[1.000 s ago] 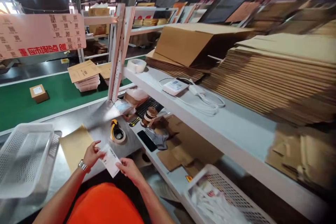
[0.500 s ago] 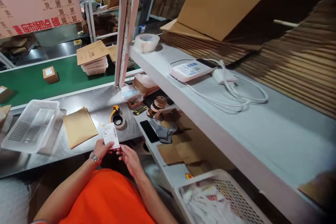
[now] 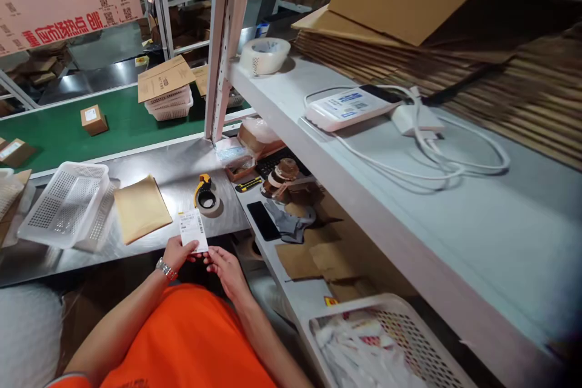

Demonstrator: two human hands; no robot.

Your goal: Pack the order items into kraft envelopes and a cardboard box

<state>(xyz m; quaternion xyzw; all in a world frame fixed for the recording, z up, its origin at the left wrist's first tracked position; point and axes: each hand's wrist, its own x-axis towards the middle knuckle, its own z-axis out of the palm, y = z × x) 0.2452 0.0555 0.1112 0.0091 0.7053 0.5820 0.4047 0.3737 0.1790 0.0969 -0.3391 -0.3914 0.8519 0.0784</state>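
Note:
Close in front of my body, a white printed shipping label [image 3: 193, 230] is gripped by my left hand [image 3: 179, 253], thumb on its face. My right hand [image 3: 223, 264] pinches the label's lower right corner with its fingertips. Beyond the hands, on the metal table, lies a kraft padded envelope [image 3: 142, 209]. To its right is a yellow-and-black tape dispenser [image 3: 205, 195] with a roll of tape. A white perforated basket [image 3: 63, 203] sits left of the envelope.
A green conveyor belt [image 3: 54, 133] behind the table carries a small carton [image 3: 94, 119] and stacked baskets [image 3: 169, 106]. On the right, a shelf [image 3: 364, 176] holds a tape roll [image 3: 265, 56], white cable and flattened cardboard. Below it lie a phone [image 3: 264, 220] and a basket of plastic bags [image 3: 373, 345].
The view has shifted slightly, so the surroundings sit a little differently in the picture. Both hands still hold the label in nearly the same place.

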